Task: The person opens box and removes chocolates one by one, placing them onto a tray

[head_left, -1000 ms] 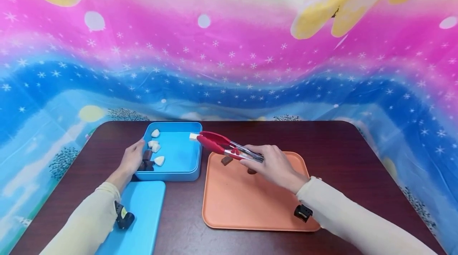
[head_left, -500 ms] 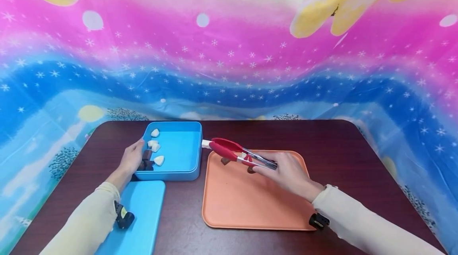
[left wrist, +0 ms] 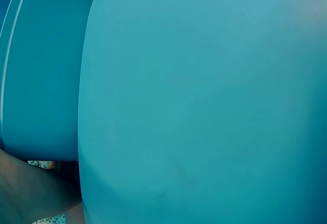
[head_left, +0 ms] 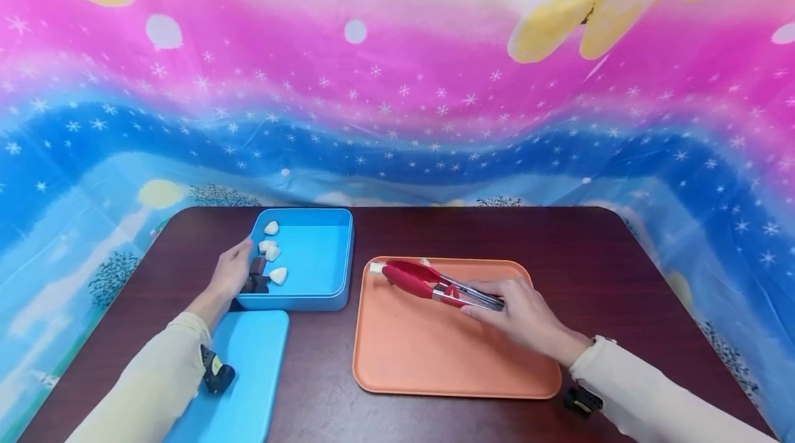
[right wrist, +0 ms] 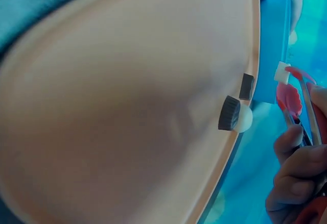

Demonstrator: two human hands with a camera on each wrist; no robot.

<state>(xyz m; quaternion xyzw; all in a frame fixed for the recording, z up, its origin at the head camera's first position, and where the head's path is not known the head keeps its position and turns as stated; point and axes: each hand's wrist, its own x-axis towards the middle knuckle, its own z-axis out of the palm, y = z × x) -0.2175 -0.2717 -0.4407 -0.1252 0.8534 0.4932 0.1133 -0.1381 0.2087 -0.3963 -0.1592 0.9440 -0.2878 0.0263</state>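
My left hand point(head_left: 232, 268) grips the left wall of a blue lunch box point(head_left: 335, 301), thumb at the rim. Several white wedge-like pieces point(head_left: 278, 276) and dark brown pieces point(head_left: 257, 283) lie along the box's left side. Over the orange tray point(head_left: 459, 367), my right hand point(head_left: 528, 319) holds red-headed metal tongs point(head_left: 413, 281), their heads apart. A small white block point(right wrist: 282, 73) sits at the tip of one head. On the tray's far edge, the right wrist view shows two dark brown pieces point(right wrist: 229, 113) and a round white piece point(right wrist: 245, 118); the tongs mostly hide these in the head view.
A flat blue lid point(head_left: 248, 367) lies in front of the box, under my left forearm. The dark wooden table point(head_left: 317, 374) shows between lid and tray. A patterned cloth point(head_left: 397, 84) hangs right behind the table's back edge.
My right hand has drawn the tongs from the box's right rim to the right and nearer, over the tray. The white block stays at the tip. My left hand keeps its grip.
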